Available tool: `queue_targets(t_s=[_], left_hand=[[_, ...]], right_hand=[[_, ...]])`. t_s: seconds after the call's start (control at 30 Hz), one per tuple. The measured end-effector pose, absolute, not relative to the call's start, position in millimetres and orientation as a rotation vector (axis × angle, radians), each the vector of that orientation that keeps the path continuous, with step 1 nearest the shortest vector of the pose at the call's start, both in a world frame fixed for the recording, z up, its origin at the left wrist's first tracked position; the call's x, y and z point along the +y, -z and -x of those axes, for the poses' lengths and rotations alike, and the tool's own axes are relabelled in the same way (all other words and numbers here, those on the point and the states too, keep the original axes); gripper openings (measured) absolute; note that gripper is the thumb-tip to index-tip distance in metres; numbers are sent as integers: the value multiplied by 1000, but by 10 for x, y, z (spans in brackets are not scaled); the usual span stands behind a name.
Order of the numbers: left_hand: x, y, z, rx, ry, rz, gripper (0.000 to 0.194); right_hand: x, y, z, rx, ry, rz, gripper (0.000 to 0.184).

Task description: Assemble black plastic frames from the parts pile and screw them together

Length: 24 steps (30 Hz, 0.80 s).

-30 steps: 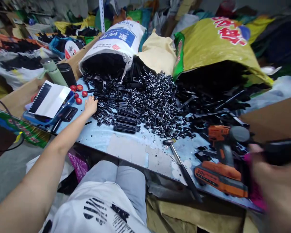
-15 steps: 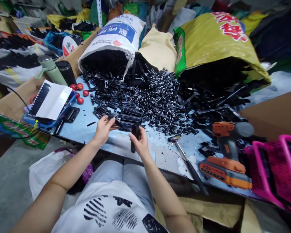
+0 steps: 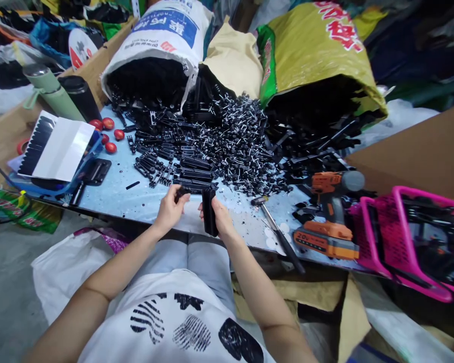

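Observation:
My left hand [image 3: 171,210] is closed on a small black plastic part [image 3: 181,192], partly hidden by the fingers. Close by on the right, my right hand [image 3: 220,216] grips a long black plastic piece [image 3: 209,213], held upright over the table's front edge. A narrow gap separates the two parts. Just beyond my hands lie several black elongated pieces [image 3: 194,172] in a stack, with smaller black clips [image 3: 151,166] to their left. Behind them spreads a heap of black parts with silver pins [image 3: 238,146].
A hammer [image 3: 278,232] and an orange cordless drill [image 3: 331,214] rest at right, beside a pink basket [image 3: 395,229]. Open sacks, one white [image 3: 162,40] and one yellow [image 3: 314,50], lie behind. At left are red fruits [image 3: 111,147], a blue tray [image 3: 62,189] and a green flask [image 3: 51,91].
My left hand came back from the small clips at left, holding a part. My right hand swung in from the far right with the long black piece. Both are now close together.

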<state>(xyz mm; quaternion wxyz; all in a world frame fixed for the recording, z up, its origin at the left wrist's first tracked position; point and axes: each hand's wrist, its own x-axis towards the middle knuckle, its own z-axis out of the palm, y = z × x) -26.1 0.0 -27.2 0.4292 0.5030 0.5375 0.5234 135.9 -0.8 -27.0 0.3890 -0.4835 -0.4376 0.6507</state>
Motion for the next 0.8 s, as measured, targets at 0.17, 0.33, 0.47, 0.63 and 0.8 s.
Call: queue_targets(t_s=[0.17, 0.33, 0.47, 0.63, 0.8], left_hand=[[-93, 281, 189, 1331, -1032, -1635, 37], [-158, 270, 151, 1368, -1016, -1872, 39], [-224, 280, 167, 1387, -1026, -2036, 36], [-283, 311, 31, 1415, -1164, -2028, 34], [-294, 352, -143, 1413, -1534, -1892, 35]], right_hand=[[-14, 273, -1406, -1040, -1701, 1139, 65], [-34, 332, -1518, -1323, -1528, 1145, 62], [46, 313, -1736, -1819, -1185, 1079, 56], [39, 327, -1715, -1961, -910, 1022, 53], [-79, 376, -1537, -1683, -875, 1108, 51]])
